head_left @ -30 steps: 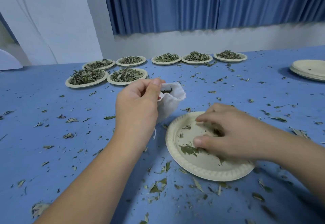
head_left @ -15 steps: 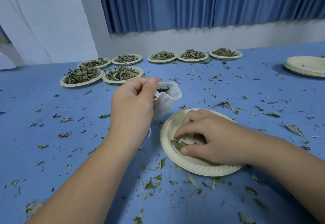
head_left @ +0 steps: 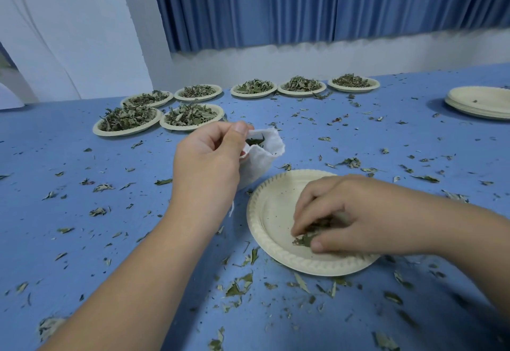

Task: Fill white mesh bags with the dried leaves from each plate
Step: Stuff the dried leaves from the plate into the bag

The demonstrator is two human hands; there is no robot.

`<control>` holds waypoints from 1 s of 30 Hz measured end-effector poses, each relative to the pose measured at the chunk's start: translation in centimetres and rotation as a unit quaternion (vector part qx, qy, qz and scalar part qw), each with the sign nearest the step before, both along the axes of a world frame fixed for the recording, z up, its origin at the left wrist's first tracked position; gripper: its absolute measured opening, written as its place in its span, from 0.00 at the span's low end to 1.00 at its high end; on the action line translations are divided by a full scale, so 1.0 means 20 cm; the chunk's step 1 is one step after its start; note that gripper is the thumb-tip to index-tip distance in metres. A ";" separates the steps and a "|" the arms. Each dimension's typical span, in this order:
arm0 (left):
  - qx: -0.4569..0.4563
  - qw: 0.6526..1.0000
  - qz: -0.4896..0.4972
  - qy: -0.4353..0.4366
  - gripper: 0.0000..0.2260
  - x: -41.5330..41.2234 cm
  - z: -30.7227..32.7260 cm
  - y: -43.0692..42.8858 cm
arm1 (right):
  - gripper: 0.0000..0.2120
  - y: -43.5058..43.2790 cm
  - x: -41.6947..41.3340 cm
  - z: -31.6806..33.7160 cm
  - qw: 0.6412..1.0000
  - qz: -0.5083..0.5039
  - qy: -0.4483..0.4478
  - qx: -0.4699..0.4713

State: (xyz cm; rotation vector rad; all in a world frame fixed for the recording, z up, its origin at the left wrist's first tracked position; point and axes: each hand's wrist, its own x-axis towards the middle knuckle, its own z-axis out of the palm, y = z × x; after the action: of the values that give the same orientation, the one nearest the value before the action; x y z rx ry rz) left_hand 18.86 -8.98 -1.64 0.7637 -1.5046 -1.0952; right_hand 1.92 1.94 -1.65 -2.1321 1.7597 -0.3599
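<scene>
Plain workroom, rigged for hand-sorting herbs: long blue table [head_left: 41, 135] was littered with leaf scraps [head_left: 237, 287], leaf-heaped paper plates [head_left: 254, 96] lined far edge, spare plate stack [head_left: 480, 102], blue curtain [head_left: 303, 5], bare white wall [head_left: 303, 58].

L hand [head_left: 209, 163] raised, pinching, R hand [head_left: 339, 212] curled

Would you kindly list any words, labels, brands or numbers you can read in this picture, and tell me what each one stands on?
No readable text: there are none in this view.
The white mesh bag, the near plate, the filled plates, the stack of empty plates, the table and the curtain all show plain, unprinted surfaces.
</scene>
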 end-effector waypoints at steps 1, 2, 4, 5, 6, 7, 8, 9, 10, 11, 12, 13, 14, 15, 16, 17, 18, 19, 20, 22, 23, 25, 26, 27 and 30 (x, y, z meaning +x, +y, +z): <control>0.001 1.000 0.000 -0.001 0.09 0.00 0.00 0.00 | 0.10 0.01 -0.03 0.02 1.000 -0.019 0.002 0.004; 0.002 1.000 0.000 -0.002 0.09 0.00 0.00 0.00 | 0.11 0.02 -0.05 0.04 0.999 -0.039 0.004 0.003; 0.000 1.000 -0.001 -0.005 0.09 0.00 0.00 0.00 | 0.11 0.03 -0.09 0.07 0.997 -0.072 0.014 -0.003; -0.002 1.000 -0.002 -0.006 0.09 0.00 0.00 0.00 | 0.11 0.03 -0.09 0.07 0.996 -0.086 0.027 -0.001; -0.003 1.000 -0.004 -0.008 0.09 0.00 0.00 0.00 | 0.12 0.02 -0.09 0.07 0.994 -0.096 0.052 0.006; -0.003 1.000 -0.005 -0.009 0.09 0.00 -0.01 0.00 | 0.14 0.02 -0.08 0.06 0.991 -0.102 0.089 0.017; -0.004 1.000 -0.006 -0.010 0.09 0.00 -0.01 0.00 | 0.17 0.01 -0.06 0.05 0.986 -0.105 0.127 0.029; -0.003 1.000 -0.006 -0.010 0.10 0.00 -0.01 0.00 | 0.20 0.02 -0.03 0.04 0.982 -0.106 0.153 0.042; -0.003 1.000 -0.006 -0.010 0.10 0.00 -0.01 0.00 | 0.23 0.02 0.00 0.04 0.980 -0.107 0.161 0.054; -0.003 1.000 -0.006 -0.010 0.10 0.00 -0.01 0.00 | 0.25 0.02 0.03 0.04 0.979 -0.108 0.159 0.066; -0.004 1.000 -0.006 -0.010 0.10 -0.01 -0.01 0.00 | 0.27 0.03 0.05 0.04 0.979 -0.108 0.155 0.076; -0.004 1.000 -0.005 -0.011 0.09 -0.01 -0.01 0.00 | 0.27 0.03 0.07 0.04 0.979 -0.105 0.155 0.085; -0.004 1.000 -0.005 -0.011 0.09 -0.01 -0.01 0.00 | 0.26 0.03 0.09 0.04 0.978 -0.101 0.158 0.089; -0.003 1.000 -0.003 -0.011 0.09 -0.01 -0.01 0.00 | 0.25 0.03 0.10 0.03 0.978 -0.096 0.162 0.088; -0.003 1.000 -0.003 -0.010 0.09 -0.01 -0.01 0.00 | 0.24 0.03 0.12 0.03 0.978 -0.090 0.166 0.084; -0.002 1.000 -0.002 -0.011 0.09 -0.01 -0.01 0.00 | 0.23 0.02 0.13 0.02 0.979 -0.084 0.169 0.080; -0.002 1.000 -0.003 -0.011 0.09 -0.01 -0.01 0.00 | 0.21 0.02 0.15 0.01 0.979 -0.079 0.171 0.074; -0.002 1.000 -0.004 -0.010 0.09 -0.01 -0.01 0.00 | 0.20 0.01 0.16 0.01 0.981 -0.073 0.168 0.068; -0.001 1.000 -0.005 -0.008 0.10 -0.01 -0.01 0.01 | 0.19 0.01 0.17 0.00 0.983 -0.067 0.163 0.060; -0.002 1.000 -0.005 -0.008 0.10 -0.01 -0.01 0.01 | 0.16 -0.01 0.18 -0.01 0.986 -0.051 0.154 0.044; -0.003 1.000 -0.006 -0.010 0.10 -0.01 -0.01 0.01 | 0.15 -0.01 0.18 -0.02 0.986 -0.040 0.155 0.037; -0.004 1.000 -0.008 -0.013 0.10 -0.01 -0.01 0.01 | 0.13 -0.02 0.18 -0.04 0.986 -0.018 0.165 0.013; -0.005 1.000 -0.008 -0.015 0.10 -0.01 -0.01 0.01 | 0.12 -0.02 0.19 -0.05 0.985 -0.011 0.171 -0.003; -0.006 1.000 -0.007 -0.016 0.10 -0.01 -0.01 0.01 | 0.12 -0.03 0.19 -0.06 0.984 -0.007 0.177 -0.014; -0.006 1.000 -0.006 -0.017 0.10 -0.02 -0.01 0.01 | 0.11 -0.03 0.19 -0.05 0.985 0.007 0.171 -0.025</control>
State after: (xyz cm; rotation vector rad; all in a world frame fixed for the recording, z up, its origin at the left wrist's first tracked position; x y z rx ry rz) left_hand 18.55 -8.76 -1.79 0.7702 -1.5447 -1.0853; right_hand 5.64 1.26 -2.61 -2.3519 1.9289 -0.0326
